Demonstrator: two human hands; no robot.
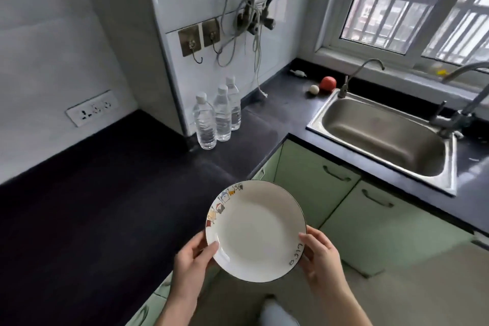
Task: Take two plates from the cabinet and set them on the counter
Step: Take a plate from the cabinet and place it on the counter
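We see one plate (256,230) in our hands. We cannot tell if a second plate sits under it. It is round and white, with a thin dark line all around its edge. On one side of the rim there is a row of little colored pictures. On the other side there are small dark letters. The middle of the plate is plain and shiny.

Our left hand (191,259) grips the plate's left edge, with the thumb on top and the other fingers curled below. Our right hand (320,254) grips the right edge the same way, thumb on the rim. The plate is up in the air, over the front edge of the dark counter (92,193) and the floor. It does not touch the counter.

We count three clear water bottles (217,116) in a row by the wall. There are two green cabinet doors (312,180) with dark handles under the sink. There is one metal sink (383,137) with two taps. Behind it lie one red round thing (328,83) and one small pale round thing (313,89). Two metal hooks (201,38) hang on the wall.
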